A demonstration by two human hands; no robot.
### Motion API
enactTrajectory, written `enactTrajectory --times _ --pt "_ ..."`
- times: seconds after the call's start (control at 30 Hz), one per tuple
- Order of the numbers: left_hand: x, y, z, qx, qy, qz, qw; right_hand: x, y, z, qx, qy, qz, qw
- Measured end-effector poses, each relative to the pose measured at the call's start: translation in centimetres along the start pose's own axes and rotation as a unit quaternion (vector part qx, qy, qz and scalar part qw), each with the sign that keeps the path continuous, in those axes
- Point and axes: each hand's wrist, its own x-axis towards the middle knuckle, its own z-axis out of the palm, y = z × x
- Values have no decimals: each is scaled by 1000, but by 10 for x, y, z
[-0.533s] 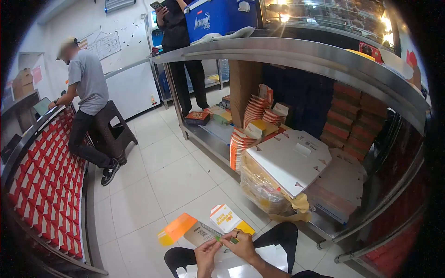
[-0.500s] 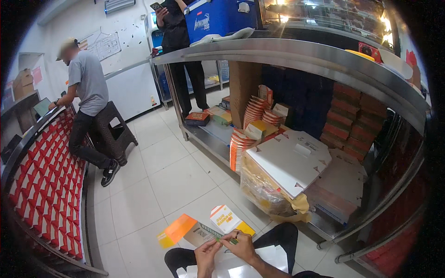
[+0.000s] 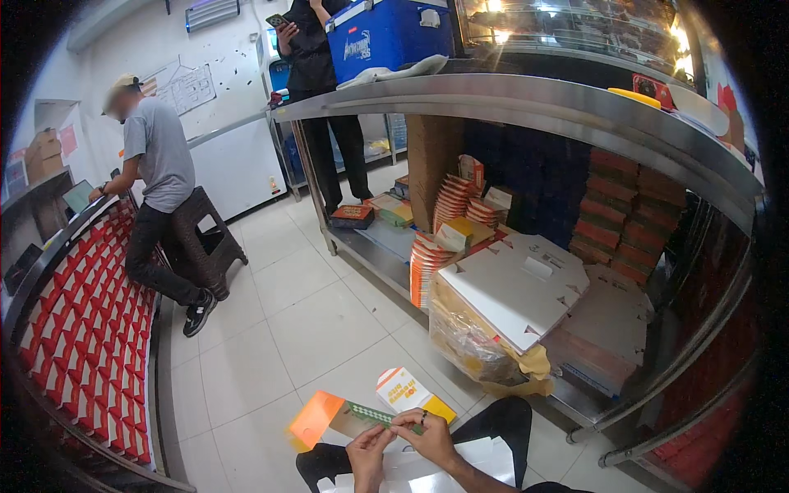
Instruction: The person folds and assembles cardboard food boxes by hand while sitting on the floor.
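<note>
Above my lap, both hands pinch the near edge of a printed cardboard box blank (image 3: 315, 420) with an orange panel and a green patterned strip. My left hand (image 3: 367, 457) is closed on that edge, fingertips together. Right beside it, my right hand (image 3: 427, 437), with a dark ring, grips the green strip. A white panel with orange print and a yellow end (image 3: 408, 391) stands just beyond my right hand; whether it belongs to the same blank I cannot tell. Across my thighs lie white glossy card sheets (image 3: 477, 462), partly covered by my forearms.
At right, a steel table (image 3: 526, 103) has a lower shelf with flat white boxes (image 3: 518, 283), stacked orange cartons (image 3: 452, 201) and a plastic-wrapped bundle (image 3: 472, 341). Red-and-white folded boxes (image 3: 82, 345) fill a rack at left. One person (image 3: 160, 172) leans on a stool (image 3: 205, 238); another stands behind the table.
The blank's orange panel has swung up and its grey face beside the green strip shows less. My hands stay close together in nearly the same place.
</note>
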Motion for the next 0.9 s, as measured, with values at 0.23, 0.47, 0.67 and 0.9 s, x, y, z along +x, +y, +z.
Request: enactTrajectory --times 0.23,0.47,0.67,0.9 --pt "0 0 5 11 13 8 1000 1 -13 -1 -119 30 -44 991" --pt "1 -5 2 -2 22 3 1000 0 -8 -5 -105 -23 -35 994" --pt "3 -9 2 -3 26 5 1000 0 -5 -3 -93 -21 -37 995" --pt "0 -11 8 -9 41 32 999 -3 4 2 -77 -27 -42 996"
